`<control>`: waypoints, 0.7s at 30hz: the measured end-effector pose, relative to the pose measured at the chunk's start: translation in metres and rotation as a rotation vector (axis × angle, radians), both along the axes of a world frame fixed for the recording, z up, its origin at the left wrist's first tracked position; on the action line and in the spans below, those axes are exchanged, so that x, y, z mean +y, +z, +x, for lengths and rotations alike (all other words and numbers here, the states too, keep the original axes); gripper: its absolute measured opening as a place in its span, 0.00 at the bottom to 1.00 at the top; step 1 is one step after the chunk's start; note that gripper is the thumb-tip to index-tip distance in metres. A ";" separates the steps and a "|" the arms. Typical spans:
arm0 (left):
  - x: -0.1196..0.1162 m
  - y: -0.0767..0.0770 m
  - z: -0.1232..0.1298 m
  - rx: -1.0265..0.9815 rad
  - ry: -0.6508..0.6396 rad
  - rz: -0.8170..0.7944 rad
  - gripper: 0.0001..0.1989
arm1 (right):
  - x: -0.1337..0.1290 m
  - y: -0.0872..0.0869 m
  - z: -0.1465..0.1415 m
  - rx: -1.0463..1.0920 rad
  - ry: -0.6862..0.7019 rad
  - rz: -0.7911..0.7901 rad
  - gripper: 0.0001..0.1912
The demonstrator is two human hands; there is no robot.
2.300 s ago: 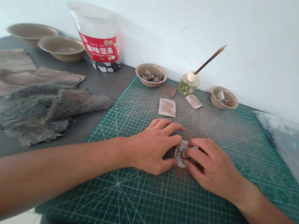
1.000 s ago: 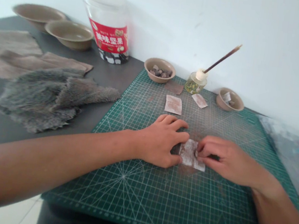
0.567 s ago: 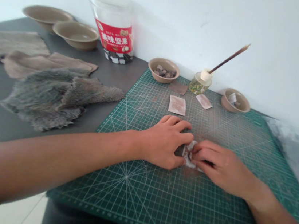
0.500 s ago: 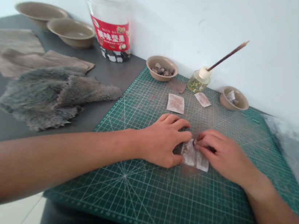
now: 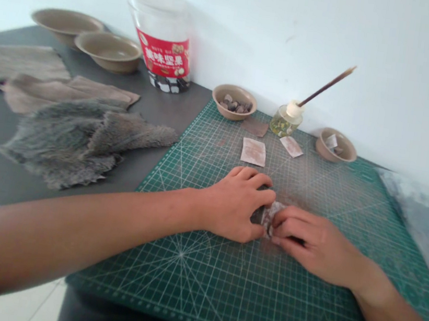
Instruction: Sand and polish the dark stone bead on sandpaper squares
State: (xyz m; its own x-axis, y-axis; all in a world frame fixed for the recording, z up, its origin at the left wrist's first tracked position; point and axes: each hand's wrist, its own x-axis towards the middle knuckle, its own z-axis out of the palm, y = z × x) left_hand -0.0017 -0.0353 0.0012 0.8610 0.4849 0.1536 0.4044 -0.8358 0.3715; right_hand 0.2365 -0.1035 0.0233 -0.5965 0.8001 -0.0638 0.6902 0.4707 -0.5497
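Note:
On the green cutting mat (image 5: pixel 199 279), a whitish, brown-smudged sandpaper piece (image 5: pixel 271 215) lies between my hands. My left hand (image 5: pixel 238 203) presses its thumb and a finger on the left edge of this piece, fingers spread. My right hand (image 5: pixel 312 242) comes from the right with its fingers pinched together over the piece's right part. Whatever small thing is between those fingertips is hidden. Farther back lie a square piece (image 5: pixel 254 151), a smaller pale piece (image 5: pixel 291 146) and a brown piece (image 5: pixel 254 127).
Behind the mat's pieces are a bowl of stones (image 5: pixel 233 103), a glass bottle (image 5: pixel 286 119) with a brush and a small bowl (image 5: pixel 336 145). At left are grey furry cloth (image 5: pixel 70 141), two bowls and a plastic tub (image 5: pixel 165 54). A clear bag (image 5: pixel 424 219) lies right.
My right hand has moved slightly toward me, down over the sandpaper piece, which now shows less and looks folded or covered. My left hand stays at its edge. The view has shifted slightly.

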 end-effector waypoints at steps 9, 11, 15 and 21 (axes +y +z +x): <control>0.000 0.000 0.000 -0.001 0.003 0.000 0.20 | 0.002 -0.005 0.003 -0.037 -0.054 0.107 0.07; 0.000 0.000 0.000 0.004 0.010 -0.005 0.20 | 0.003 -0.004 0.006 -0.051 -0.123 0.162 0.06; 0.001 0.001 0.000 0.008 0.003 -0.011 0.20 | 0.000 -0.002 0.005 -0.001 0.042 0.003 0.07; 0.001 0.000 0.000 0.003 0.011 -0.001 0.21 | 0.006 -0.001 0.006 -0.035 -0.138 0.140 0.06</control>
State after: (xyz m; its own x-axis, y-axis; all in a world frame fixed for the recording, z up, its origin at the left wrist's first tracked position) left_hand -0.0015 -0.0345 0.0009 0.8563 0.4941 0.1506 0.4143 -0.8311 0.3710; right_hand 0.2428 -0.0979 0.0223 -0.4797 0.8767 0.0352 0.7710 0.4403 -0.4601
